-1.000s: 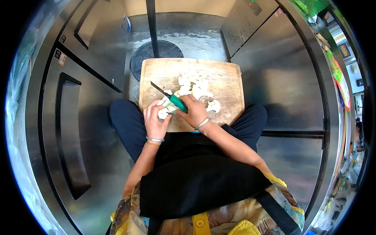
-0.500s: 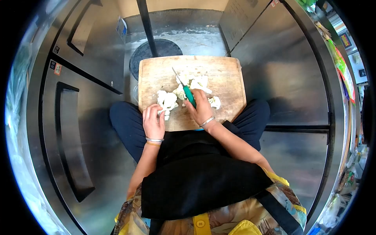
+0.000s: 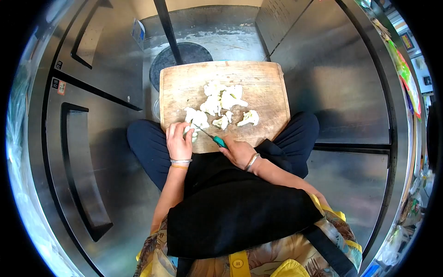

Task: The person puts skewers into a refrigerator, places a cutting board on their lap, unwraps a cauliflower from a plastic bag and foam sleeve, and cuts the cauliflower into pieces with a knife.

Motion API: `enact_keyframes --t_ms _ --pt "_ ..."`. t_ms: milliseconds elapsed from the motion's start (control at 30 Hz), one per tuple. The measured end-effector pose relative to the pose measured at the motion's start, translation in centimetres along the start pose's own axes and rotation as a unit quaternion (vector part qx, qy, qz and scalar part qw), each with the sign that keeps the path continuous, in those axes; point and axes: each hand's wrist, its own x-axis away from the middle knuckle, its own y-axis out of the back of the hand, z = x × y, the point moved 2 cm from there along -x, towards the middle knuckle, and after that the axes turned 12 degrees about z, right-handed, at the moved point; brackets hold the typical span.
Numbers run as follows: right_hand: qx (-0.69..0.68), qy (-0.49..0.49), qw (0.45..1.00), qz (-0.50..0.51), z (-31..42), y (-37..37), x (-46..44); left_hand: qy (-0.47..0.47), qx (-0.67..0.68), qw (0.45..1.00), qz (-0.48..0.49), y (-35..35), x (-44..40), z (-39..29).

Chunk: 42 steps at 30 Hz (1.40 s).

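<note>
We see the right hand's grip (image 3: 240, 153) closed around a green-handled knife (image 3: 219, 141), its thin blade angled up and left to a cauliflower piece (image 3: 197, 118) — the very piece that the left hand's grip (image 3: 179, 141) grasps by its lower end. Just beyond, we find a small floret (image 3: 222, 122), another floret (image 3: 249, 117) to its right and a loose cluster (image 3: 224, 98) farther up, all lying on a wooden cutting board (image 3: 265, 92). Around it — dark-trousered knees (image 3: 146, 147) on both sides, then steel cabinets (image 3: 334, 92).
</note>
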Motion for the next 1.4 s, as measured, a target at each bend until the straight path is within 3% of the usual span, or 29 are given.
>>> enact_keyframes --t_ms 433,500,733,800,933,1067,1133,1167,1267,1300,1333,1400 --pt "0.01 -0.009 1.0 -0.007 0.4 -0.7 -1.1 0.015 0.018 1.0 0.015 -0.3 0.0 0.4" --pt "0.008 -0.032 0.999 0.029 0.5 -0.8 -1.6 0.017 0.017 1.0 0.019 -0.3 0.0 0.4" --pt "-0.007 -0.035 0.999 0.041 1.5 2.2 0.1 0.022 0.022 0.999 0.006 -0.2 0.2 0.6" --pt "-0.036 0.008 0.997 -0.069 1.7 3.5 -0.8 0.013 0.09 0.996 -0.011 -0.4 0.0 0.8" --pt "-0.051 0.044 0.98 -0.188 2.0 3.8 -6.1 0.042 0.101 0.994 0.001 -0.6 -0.1 1.0" --pt "-0.05 0.091 0.967 -0.234 0.9 3.2 -8.3 0.085 0.11 0.99 0.04 0.0 0.5 1.2" --pt "-0.333 0.009 0.934 -0.128 -0.1 2.7 -7.8 0.069 0.101 0.992 0.035 0.0 0.6 1.0" --pt "-0.359 0.013 0.923 -0.139 -0.8 2.2 -7.7 0.068 0.104 0.992 0.037 -0.2 0.6 1.0" --pt "-0.295 -0.014 0.946 -0.132 -0.7 1.7 -6.4 0.037 0.088 0.995 0.026 -0.6 0.3 0.9" --pt "-0.216 -0.02 0.965 -0.145 0.0 2.0 -5.7 0.042 0.097 0.994 0.024 -0.7 0.2 0.9" --pt "-0.148 0.032 0.966 -0.209 0.5 1.6 -5.3 0.047 0.104 0.993 0.021 -0.7 0.1 1.0" --pt "-0.131 0.045 0.962 -0.237 1.3 1.7 -4.9 0.048 0.081 0.995 0.015 -0.7 0.1 1.0"
